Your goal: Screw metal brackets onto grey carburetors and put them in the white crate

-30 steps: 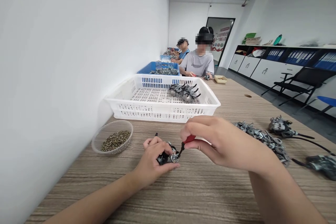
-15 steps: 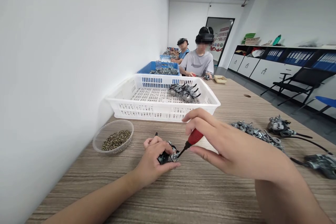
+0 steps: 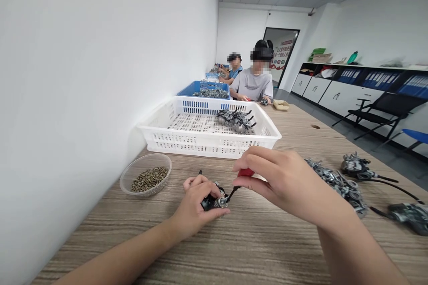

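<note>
Screwdriver mostly hidden inside right hand.

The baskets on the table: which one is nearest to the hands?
The white basket, which stands just beyond the right hand and left hand. The blue basket lies farther back, behind it, near the seated people.
</note>
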Demonstrator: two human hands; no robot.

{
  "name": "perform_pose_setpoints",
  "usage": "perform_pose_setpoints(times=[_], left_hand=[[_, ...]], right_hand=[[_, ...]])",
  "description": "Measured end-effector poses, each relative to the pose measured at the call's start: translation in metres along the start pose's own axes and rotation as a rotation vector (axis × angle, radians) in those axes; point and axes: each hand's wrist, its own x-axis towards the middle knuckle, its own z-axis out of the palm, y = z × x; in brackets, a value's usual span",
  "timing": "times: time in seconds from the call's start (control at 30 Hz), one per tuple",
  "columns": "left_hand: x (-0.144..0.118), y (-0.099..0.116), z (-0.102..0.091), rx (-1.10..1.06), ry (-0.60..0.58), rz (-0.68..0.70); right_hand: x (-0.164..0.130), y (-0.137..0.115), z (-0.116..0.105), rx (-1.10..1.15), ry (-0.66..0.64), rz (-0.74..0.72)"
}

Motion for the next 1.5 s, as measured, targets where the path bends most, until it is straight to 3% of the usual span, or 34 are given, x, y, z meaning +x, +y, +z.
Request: perform_pose_setpoints(times=[0.23, 0.43, 0.63, 0.83, 1.13, 1.37, 1.5], left_hand=[[-0.001, -0.005, 0.004, 0.012, 0.009, 0.003], [0.0, -0.005, 0.003, 0.019, -0.006, -0.011], [0.001, -0.004, 0.002, 0.018, -0.02, -0.017], [0.0, -0.003, 0.003, -0.005, -0.015, -0.041], [0.002, -0.007, 0.004, 0.013, 0.008, -0.067], [-0.001, -0.001, 0.008, 0.068, -0.003, -0.013], [0.001, 0.002, 0.005, 0.054, 0.005, -0.076]], right_hand=[[0.005, 0.001, 0.011, -0.142, 0.06, -0.031], [0.011, -0.013, 0.014, -0.282, 0.1, 0.009], [-0.01, -0.026, -0.018, 0.08, -0.279, 0.134], [-0.03, -0.03, -0.024, 0.197, -0.414, 0.05], [-0.006, -0.016, -0.009, 0.261, -0.307, 0.051], [0.004, -0.021, -0.001, 0.15, -0.265, 0.217], [0.008, -0.022, 0.001, 0.078, -0.248, 0.225]])
